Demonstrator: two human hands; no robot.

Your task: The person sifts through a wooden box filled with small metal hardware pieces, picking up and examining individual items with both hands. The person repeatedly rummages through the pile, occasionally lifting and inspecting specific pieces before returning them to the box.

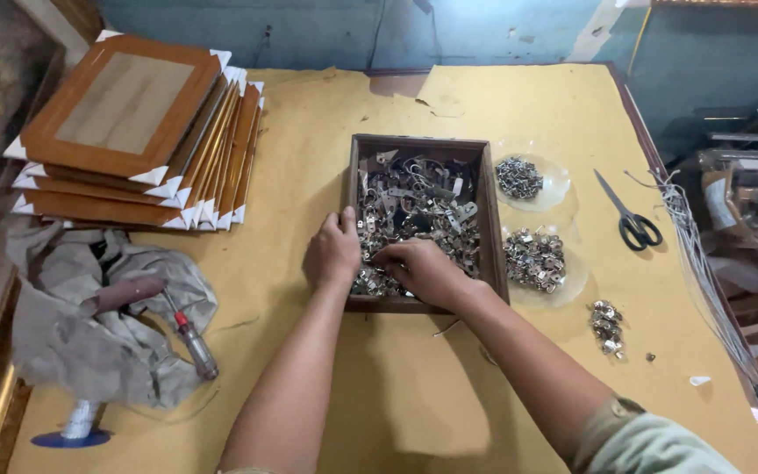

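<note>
Near edge, left: a crumpled grey cloth (89, 333) lies on the yellow tabletop (396, 386), with a red-handled screwdriver (193, 338) resting on its right side and a spool on a blue base (72, 430) just in front of it. Centre: both forearms reach away from the viewer to a shallow dark wooden tray (493, 219) filled with small metal hardware pieces (414, 206). The left hand (332, 253) rests on the tray's near left rim, fingers loosely curled; the right hand (423, 270) lies palm-down in the metal pieces, fingers bent among them, and whether it grips any cannot be told. Right of the tray: a small loose heap of metal fittings (607, 323), then two clear dishes (563, 189) holding more, and black-handled scissors (629, 215). Far left: a stack of wooden picture frames (133, 132) with white corner protectors.
</note>
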